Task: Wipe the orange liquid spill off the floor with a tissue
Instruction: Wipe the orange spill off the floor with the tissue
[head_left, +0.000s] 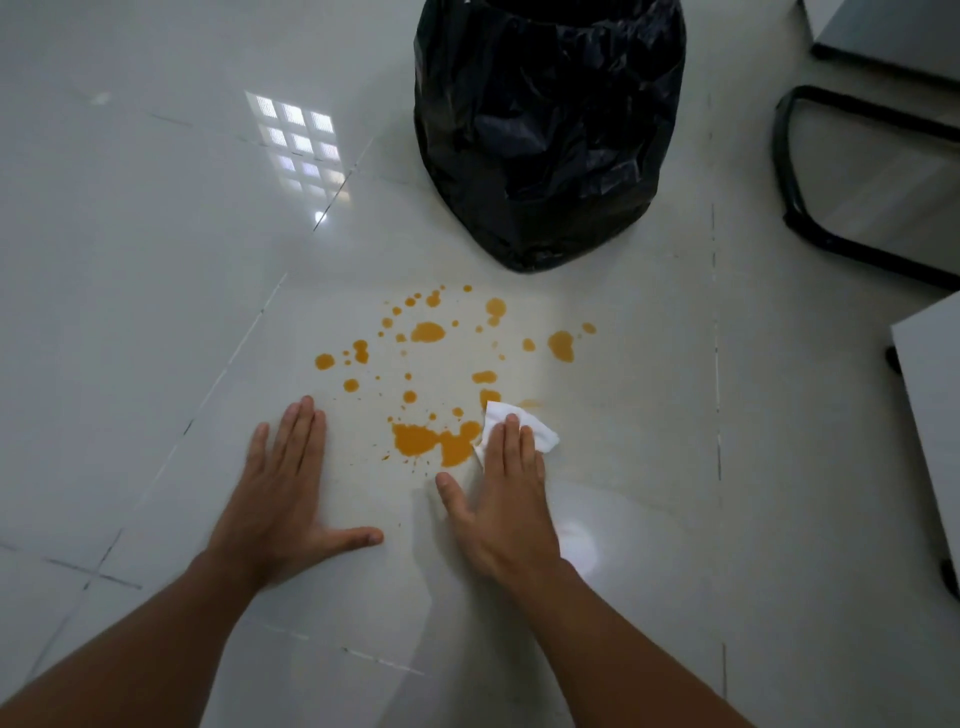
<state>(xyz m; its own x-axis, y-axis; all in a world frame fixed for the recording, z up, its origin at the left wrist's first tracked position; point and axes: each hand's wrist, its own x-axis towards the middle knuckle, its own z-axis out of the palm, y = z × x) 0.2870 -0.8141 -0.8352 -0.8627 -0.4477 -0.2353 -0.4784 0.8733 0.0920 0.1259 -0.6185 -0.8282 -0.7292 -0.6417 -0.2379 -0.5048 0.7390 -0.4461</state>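
Right hand (506, 499) flat, pressing small white paper tissue (540, 434) down to soak orange liquid spill (431, 441) just left of its fingers; left hand (288, 493) empty, spread on glossy white floor tiles (156, 312) for balance.
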